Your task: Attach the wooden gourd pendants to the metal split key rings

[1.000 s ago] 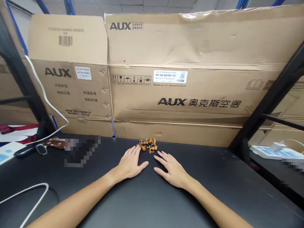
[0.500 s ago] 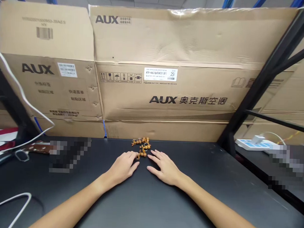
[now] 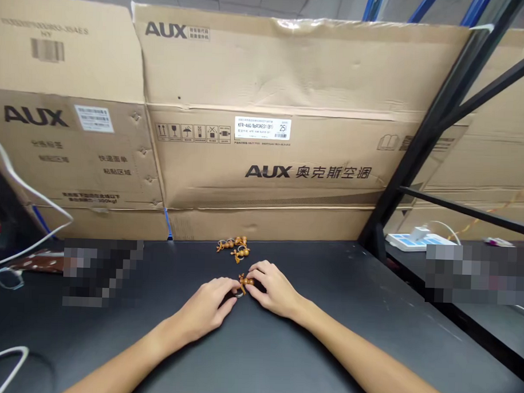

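Note:
A small brown gourd-shaped charm with a metal ring (image 3: 243, 283) lies on the black table (image 3: 282, 346) between my two hands. My left hand (image 3: 210, 303) has its fingertips curled onto the ring end. The fingers of my right hand (image 3: 273, 288) pinch the charm from the other side. Just behind, near the cardboard, lies a small pile of similar brown charms (image 3: 233, 247), untouched.
Large AUX cardboard boxes (image 3: 268, 122) wall off the table's back edge. A black rack post (image 3: 418, 144) slants up on the right, with a white power strip (image 3: 410, 239) behind it. White cables (image 3: 7, 359) and a strap (image 3: 31, 262) lie at the left.
Both hands lay flat beside the pile; they have since pulled one charm toward me and closed their fingers on it. The view has shifted to the right.

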Demonstrator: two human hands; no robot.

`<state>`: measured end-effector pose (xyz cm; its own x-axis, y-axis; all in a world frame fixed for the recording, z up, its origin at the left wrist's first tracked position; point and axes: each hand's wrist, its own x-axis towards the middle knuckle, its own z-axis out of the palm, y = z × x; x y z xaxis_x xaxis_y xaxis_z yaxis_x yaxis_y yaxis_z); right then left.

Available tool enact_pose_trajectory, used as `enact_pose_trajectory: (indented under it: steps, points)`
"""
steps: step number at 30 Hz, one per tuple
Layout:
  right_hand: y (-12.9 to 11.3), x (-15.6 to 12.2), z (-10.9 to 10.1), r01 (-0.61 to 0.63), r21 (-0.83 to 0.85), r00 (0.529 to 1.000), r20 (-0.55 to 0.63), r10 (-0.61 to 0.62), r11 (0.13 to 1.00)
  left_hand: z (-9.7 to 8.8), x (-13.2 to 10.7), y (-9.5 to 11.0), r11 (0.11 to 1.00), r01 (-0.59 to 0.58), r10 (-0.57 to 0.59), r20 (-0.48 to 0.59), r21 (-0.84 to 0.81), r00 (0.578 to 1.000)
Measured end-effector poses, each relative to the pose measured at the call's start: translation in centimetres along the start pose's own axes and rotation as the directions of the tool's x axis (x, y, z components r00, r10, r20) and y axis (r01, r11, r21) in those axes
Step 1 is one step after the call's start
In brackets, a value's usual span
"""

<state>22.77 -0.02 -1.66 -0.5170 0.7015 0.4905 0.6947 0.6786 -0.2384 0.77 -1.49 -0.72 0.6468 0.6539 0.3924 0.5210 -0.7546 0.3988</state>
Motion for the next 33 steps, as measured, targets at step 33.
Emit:
enact_pose_trajectory:
  steps: [33]
  points:
    - [-0.07,0.18,-0.25,0.0,-0.012,1.0,0.008,0.0,1.0,-0.19,-0.01,1.05,0.999,-0.014,0.013,0.029,0.034,0.999]
